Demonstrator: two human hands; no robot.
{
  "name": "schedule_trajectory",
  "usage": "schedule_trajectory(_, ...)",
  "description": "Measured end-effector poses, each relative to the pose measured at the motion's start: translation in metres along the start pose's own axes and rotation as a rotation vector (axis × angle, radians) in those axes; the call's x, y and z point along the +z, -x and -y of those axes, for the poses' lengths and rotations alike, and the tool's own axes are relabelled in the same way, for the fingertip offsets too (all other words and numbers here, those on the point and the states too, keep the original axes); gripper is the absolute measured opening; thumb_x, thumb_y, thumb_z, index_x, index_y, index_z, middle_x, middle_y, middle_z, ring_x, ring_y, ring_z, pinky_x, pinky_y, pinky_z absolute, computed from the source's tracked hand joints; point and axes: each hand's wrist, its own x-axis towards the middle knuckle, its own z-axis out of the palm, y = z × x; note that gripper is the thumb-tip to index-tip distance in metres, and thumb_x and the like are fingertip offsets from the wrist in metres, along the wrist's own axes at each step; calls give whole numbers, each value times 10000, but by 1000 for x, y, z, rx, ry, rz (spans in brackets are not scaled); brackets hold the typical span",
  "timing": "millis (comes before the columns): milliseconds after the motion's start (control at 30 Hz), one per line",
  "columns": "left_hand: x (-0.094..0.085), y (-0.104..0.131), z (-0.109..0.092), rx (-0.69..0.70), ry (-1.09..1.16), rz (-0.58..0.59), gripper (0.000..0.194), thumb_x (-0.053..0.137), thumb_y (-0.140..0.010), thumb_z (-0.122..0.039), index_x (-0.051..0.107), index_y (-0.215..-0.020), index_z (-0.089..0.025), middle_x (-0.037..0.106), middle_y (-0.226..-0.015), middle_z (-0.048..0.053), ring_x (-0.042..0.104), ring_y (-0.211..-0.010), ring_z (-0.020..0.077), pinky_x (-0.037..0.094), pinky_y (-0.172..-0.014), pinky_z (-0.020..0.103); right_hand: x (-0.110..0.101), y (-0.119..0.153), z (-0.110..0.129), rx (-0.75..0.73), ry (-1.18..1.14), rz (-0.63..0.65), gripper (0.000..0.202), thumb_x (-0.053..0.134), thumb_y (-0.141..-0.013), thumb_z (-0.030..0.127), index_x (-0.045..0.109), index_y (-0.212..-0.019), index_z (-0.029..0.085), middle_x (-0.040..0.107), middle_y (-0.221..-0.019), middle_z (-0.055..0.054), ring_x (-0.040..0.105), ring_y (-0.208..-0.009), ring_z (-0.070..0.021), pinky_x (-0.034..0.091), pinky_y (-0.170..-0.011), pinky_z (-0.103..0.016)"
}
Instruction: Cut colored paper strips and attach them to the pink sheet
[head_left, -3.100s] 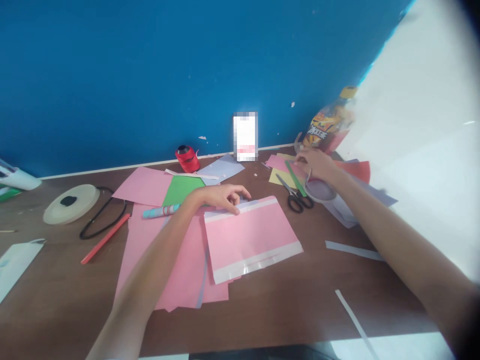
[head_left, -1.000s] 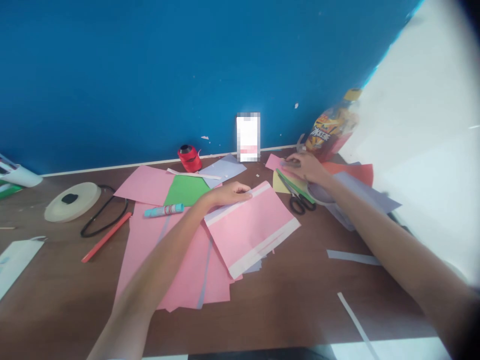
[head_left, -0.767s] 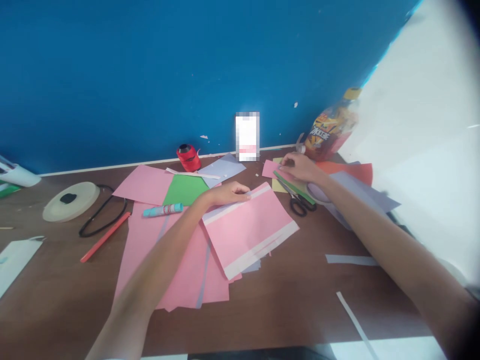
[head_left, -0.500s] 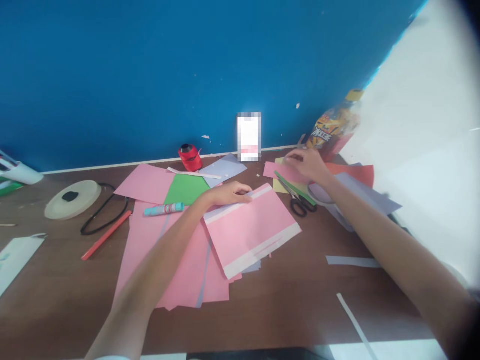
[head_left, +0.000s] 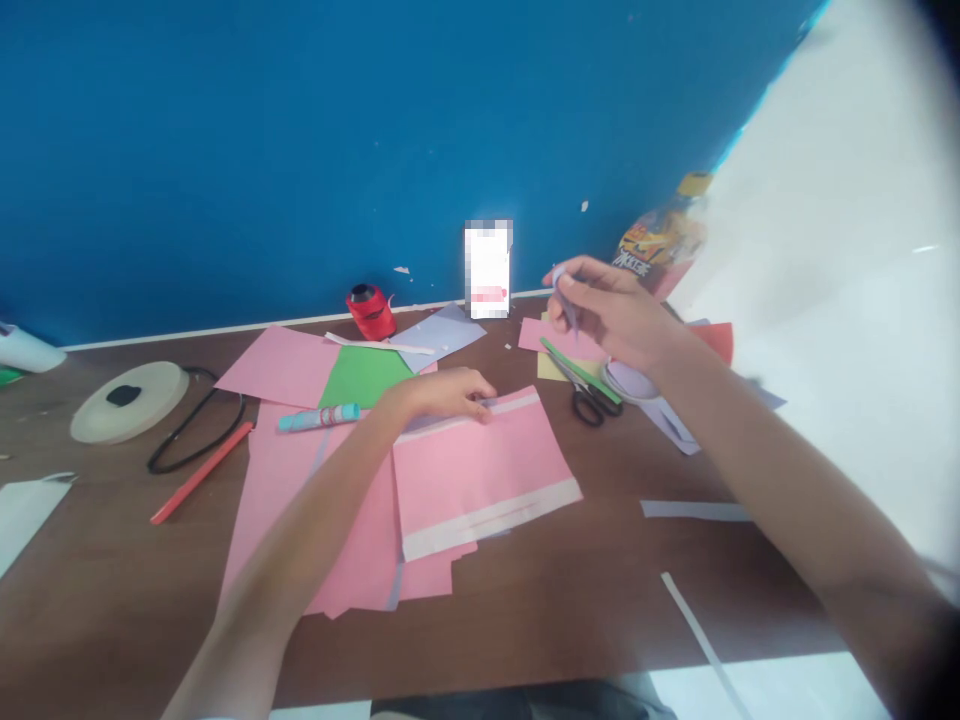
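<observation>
By the right hand (head_left: pixel 611 312), at 1 o'clock from the pink sheet (head_left: pixel 487 455), a thin purple strip (head_left: pixel 568 308) is held pinched between thumb and fingers; the sheet's upper edge is touched at 11 o'clock by the left hand (head_left: pixel 454 392), whose grip cannot be determined. White bands (head_left: pixel 442 534) are noted along the upper and lower edges, but with the strip unattached the sheet is judged only part-finished. The sheet's underside is hidden, and the screen (head_left: pixel 487 260) at 12 o'clock is pixelated beyond reading.
</observation>
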Motion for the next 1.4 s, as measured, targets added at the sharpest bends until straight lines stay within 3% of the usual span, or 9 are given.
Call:
schedule_trajectory(167, -2, 6, 0, -57, -21, 44, 274, 626, -734, -384, 473, -618, -188, 407, -613, -19, 312, -532, 112, 189, -533, 314, 8, 1, -19, 265, 198, 213, 340, 692, -793, 491, 662, -921, 177, 521, -600, 23, 349, -465, -60, 256, -428, -217)
schedule_trajectory(267, -3, 5, 5, -55, -28, -32, 230, 681, -687, -394, 557, -714, -202, 515, -709, -9, 404, -604, 125, 237, -546, 289, 6, -1, -36, 293, 380, 362, 351, 626, -828, 484, 673, -1037, 206, 544, -622, 16, 393, -505, -84, 292, -464, -229)
schedule_trajectory(400, -4, 3, 14, -82, -3, -92, 369, 757, -608, -418, 610, -887, -227, 567, -814, -8, 475, -673, 135, 282, -554, 265, 2, -5, -55, 334, 473, 489, 262, 558, -849, 363, 668, -1046, 230, 618, -755, -6, 496, -608, -119, 389, -579, -252)
schedule_trajectory(533, -2, 1, 17, -89, 43, -118, 422, 757, -625, -496, 617, -912, -221, 557, -783, -10, 471, -639, 125, 293, -535, 257, -1, -5, -64, 386, 414, 525, 399, 570, -821, 268, 539, -1216, 222, 620, -782, -9, 538, -621, -132, 434, -630, -264)
schedule_trajectory(633, 0, -1, 14, -55, 177, -255, 421, 589, -785, -590, 598, -932, -196, 576, -782, 7, 472, -649, 121, 337, -571, 251, 1, -3, -63, 374, 406, 540, 408, 581, -829, 269, 465, -1217, 216, 625, -785, -3, 529, -563, -115, 419, -593, -251)
schedule_trajectory(733, 0, -3, 10, 4, 324, -355, 443, 428, -888, -579, 573, -962, -168, 602, -833, 34, 492, -695, 121, 377, -623, 250, 7, -1, -58, 299, 456, 580, 349, 578, -853, 316, 464, -1165, 211, 649, -812, -8, 516, -548, -103, 406, -590, -245)
schedule_trajectory(1000, 2, -1, 7, 9, 231, -273, 287, 527, -847, -442, 620, -836, -170, 564, -776, 1, 464, -671, 109, 343, -591, 244, 14, 2, -54, 224, 580, 599, 289, 573, -854, 363, 504, -1096, 221, 656, -775, 7, 567, -577, -125, 403, -594, -250)
schedule_trajectory(1167, 4, -2, 9, -49, 226, -235, 266, 522, -831, -429, 608, -805, -179, 512, -694, -13, 407, -581, 100, 284, -504, 242, 10, -1, -57, 270, 587, 594, 240, 575, -837, 325, 515, -1043, 217, 618, -716, 11, 525, -536, -120, 406, -562, -254)
schedule_trajectory(1400, 5, -3, 12, -54, 167, -198, 243, 558, -797, -412, 607, -766, -176, 533, -670, -13, 401, -566, 97, 288, -528, 244, 8, -2, -71, 318, 630, 603, 238, 562, -850, 340, 527, -1050, 215, 576, -690, 21, 517, -553, -118, 412, -557, -248)
